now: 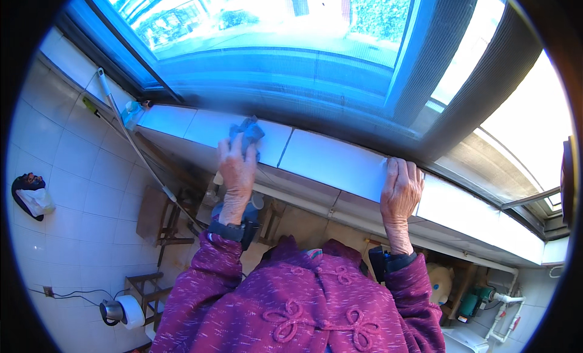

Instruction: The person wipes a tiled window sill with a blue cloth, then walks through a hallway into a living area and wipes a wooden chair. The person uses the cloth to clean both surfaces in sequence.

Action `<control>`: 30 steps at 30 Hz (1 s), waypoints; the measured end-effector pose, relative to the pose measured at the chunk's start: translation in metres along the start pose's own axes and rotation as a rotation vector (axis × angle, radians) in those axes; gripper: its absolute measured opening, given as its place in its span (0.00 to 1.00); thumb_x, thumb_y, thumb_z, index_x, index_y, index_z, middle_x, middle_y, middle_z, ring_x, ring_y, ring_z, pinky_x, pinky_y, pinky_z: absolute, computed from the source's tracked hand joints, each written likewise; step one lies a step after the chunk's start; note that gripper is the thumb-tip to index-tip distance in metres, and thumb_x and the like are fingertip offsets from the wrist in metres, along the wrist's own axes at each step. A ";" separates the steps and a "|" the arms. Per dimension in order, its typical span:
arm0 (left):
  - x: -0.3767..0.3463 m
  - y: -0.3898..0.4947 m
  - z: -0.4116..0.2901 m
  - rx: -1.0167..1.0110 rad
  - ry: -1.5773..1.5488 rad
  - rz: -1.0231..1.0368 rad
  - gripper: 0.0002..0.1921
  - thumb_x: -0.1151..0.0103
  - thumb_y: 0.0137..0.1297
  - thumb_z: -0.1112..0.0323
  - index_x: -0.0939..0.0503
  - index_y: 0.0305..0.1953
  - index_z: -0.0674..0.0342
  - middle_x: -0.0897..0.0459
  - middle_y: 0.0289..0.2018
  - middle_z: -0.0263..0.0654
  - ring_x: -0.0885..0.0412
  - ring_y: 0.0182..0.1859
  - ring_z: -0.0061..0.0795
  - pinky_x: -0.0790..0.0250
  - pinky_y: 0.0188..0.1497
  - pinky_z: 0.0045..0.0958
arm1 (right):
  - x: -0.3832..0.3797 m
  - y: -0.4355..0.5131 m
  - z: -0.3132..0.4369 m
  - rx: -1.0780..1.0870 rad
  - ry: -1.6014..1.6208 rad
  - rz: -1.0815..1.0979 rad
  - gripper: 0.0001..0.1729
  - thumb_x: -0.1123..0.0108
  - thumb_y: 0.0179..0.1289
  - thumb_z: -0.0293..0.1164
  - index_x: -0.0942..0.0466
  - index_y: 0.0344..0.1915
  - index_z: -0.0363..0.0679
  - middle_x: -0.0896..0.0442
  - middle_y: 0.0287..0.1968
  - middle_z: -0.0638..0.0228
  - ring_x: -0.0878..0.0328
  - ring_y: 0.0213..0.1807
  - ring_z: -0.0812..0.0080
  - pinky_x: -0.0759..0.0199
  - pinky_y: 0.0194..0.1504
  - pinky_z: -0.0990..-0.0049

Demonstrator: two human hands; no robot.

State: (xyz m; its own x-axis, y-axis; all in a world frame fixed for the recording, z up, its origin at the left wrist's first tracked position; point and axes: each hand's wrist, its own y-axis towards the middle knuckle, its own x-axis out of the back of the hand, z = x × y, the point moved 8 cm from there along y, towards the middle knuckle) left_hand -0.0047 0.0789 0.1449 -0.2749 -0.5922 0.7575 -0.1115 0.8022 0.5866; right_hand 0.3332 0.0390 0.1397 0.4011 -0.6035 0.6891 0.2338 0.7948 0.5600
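Observation:
A crumpled grey-blue cloth (249, 133) lies under the fingers of my left hand (237, 164), which holds it against the white-tiled window sill (332, 155). Farther right, my right hand (402, 184) rests on the same sill with its fingers curled near the window frame. A small whitish bit shows beside its index finger; whether the hand holds it, I cannot tell. Above the sill stands the window with its mesh screen (282, 89). Both wrists wear dark bands with black devices.
A pale blue bottle (132, 115) stands at the sill's left end, beside a leaning long-handled pole (141, 148). White pipes run below the sill. Wooden stools (171, 223), a kettle (112, 311) and a green pump (475, 303) are lower down. A bag hangs on the left tiled wall.

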 end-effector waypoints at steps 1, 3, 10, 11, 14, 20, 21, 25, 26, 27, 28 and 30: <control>0.000 -0.002 -0.009 -0.015 0.017 -0.022 0.14 0.42 0.58 0.67 0.24 0.47 0.59 0.28 0.38 0.47 0.27 0.43 0.49 0.31 0.41 0.46 | 0.001 0.000 0.001 -0.006 0.001 0.003 0.15 0.55 0.70 0.36 0.21 0.39 0.42 0.23 0.36 0.62 0.27 0.43 0.57 0.37 0.48 0.61; -0.018 -0.015 -0.057 -0.113 -0.070 0.019 0.14 0.40 0.57 0.65 0.24 0.45 0.58 0.27 0.38 0.47 0.27 0.43 0.50 0.30 0.41 0.46 | 0.001 -0.001 0.001 -0.016 -0.004 0.014 0.17 0.57 0.71 0.37 0.21 0.38 0.42 0.22 0.36 0.62 0.27 0.43 0.58 0.38 0.48 0.63; -0.030 -0.078 -0.227 -0.511 -0.596 0.190 0.23 0.36 0.48 0.72 0.23 0.49 0.59 0.26 0.47 0.47 0.25 0.47 0.48 0.27 0.47 0.40 | 0.004 0.000 -0.009 0.008 0.133 0.006 0.15 0.54 0.70 0.36 0.22 0.40 0.41 0.21 0.38 0.60 0.26 0.44 0.56 0.37 0.48 0.60; -0.030 -0.079 -0.225 -0.501 -0.557 0.194 0.23 0.36 0.47 0.72 0.23 0.49 0.59 0.26 0.47 0.47 0.25 0.47 0.48 0.27 0.47 0.40 | 0.005 -0.001 -0.007 0.047 0.141 0.001 0.15 0.54 0.70 0.36 0.22 0.40 0.40 0.21 0.38 0.60 0.26 0.44 0.56 0.36 0.49 0.60; -0.029 -0.074 -0.188 -0.484 -0.419 0.227 0.23 0.36 0.47 0.73 0.23 0.49 0.59 0.26 0.48 0.47 0.25 0.47 0.47 0.27 0.47 0.40 | 0.003 -0.003 -0.011 0.032 0.159 0.025 0.15 0.54 0.70 0.36 0.22 0.40 0.40 0.20 0.39 0.60 0.26 0.44 0.56 0.36 0.49 0.60; 0.011 -0.025 -0.046 -0.086 -0.026 0.030 0.17 0.40 0.55 0.72 0.23 0.48 0.61 0.26 0.43 0.48 0.26 0.47 0.50 0.30 0.47 0.45 | 0.004 -0.005 -0.013 0.020 0.159 0.004 0.15 0.54 0.69 0.36 0.22 0.40 0.40 0.21 0.38 0.61 0.26 0.44 0.57 0.36 0.49 0.60; 0.010 -0.021 -0.031 -0.005 0.035 0.063 0.17 0.40 0.55 0.71 0.24 0.48 0.60 0.28 0.42 0.48 0.27 0.47 0.49 0.31 0.46 0.47 | 0.004 -0.005 -0.012 0.024 0.156 0.005 0.15 0.54 0.69 0.37 0.22 0.40 0.40 0.21 0.38 0.61 0.26 0.44 0.56 0.36 0.49 0.60; -0.004 -0.029 -0.060 -0.101 0.015 0.059 0.17 0.40 0.55 0.70 0.25 0.48 0.59 0.28 0.43 0.47 0.28 0.47 0.51 0.31 0.46 0.47 | 0.006 -0.002 -0.010 0.005 0.179 0.021 0.16 0.55 0.70 0.37 0.22 0.39 0.40 0.20 0.37 0.61 0.26 0.44 0.56 0.36 0.49 0.60; -0.011 -0.036 -0.082 -0.151 -0.056 0.063 0.18 0.38 0.52 0.69 0.25 0.47 0.60 0.28 0.42 0.47 0.28 0.47 0.51 0.31 0.46 0.46 | 0.006 0.000 -0.014 -0.046 0.261 0.039 0.16 0.55 0.70 0.37 0.21 0.39 0.39 0.20 0.37 0.60 0.25 0.43 0.56 0.35 0.48 0.61; -0.017 -0.045 -0.105 -0.204 -0.086 0.074 0.20 0.36 0.50 0.69 0.25 0.47 0.61 0.28 0.42 0.47 0.27 0.46 0.51 0.30 0.45 0.46 | 0.007 0.001 -0.019 -0.098 0.346 0.066 0.17 0.55 0.70 0.37 0.21 0.38 0.38 0.20 0.37 0.60 0.25 0.43 0.57 0.35 0.48 0.61; -0.021 -0.052 -0.131 -0.280 -0.151 0.074 0.21 0.35 0.48 0.68 0.25 0.46 0.61 0.28 0.42 0.46 0.26 0.45 0.50 0.30 0.43 0.45 | 0.007 0.002 -0.025 -0.144 0.437 0.088 0.17 0.55 0.71 0.36 0.21 0.37 0.38 0.20 0.36 0.60 0.24 0.42 0.57 0.34 0.48 0.62; -0.028 -0.068 -0.180 -0.356 -0.288 0.164 0.22 0.34 0.47 0.68 0.25 0.47 0.61 0.28 0.41 0.45 0.26 0.43 0.47 0.28 0.42 0.42 | 0.024 0.002 -0.036 -0.158 0.474 0.001 0.18 0.56 0.71 0.36 0.21 0.35 0.37 0.20 0.34 0.59 0.24 0.41 0.59 0.33 0.46 0.64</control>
State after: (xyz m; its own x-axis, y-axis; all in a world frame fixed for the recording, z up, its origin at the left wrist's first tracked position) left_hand 0.1822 0.0271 0.1356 -0.5198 -0.3742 0.7679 0.2756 0.7774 0.5654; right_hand 0.3756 0.0278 0.1407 0.7515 -0.5365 0.3840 0.3500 0.8175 0.4574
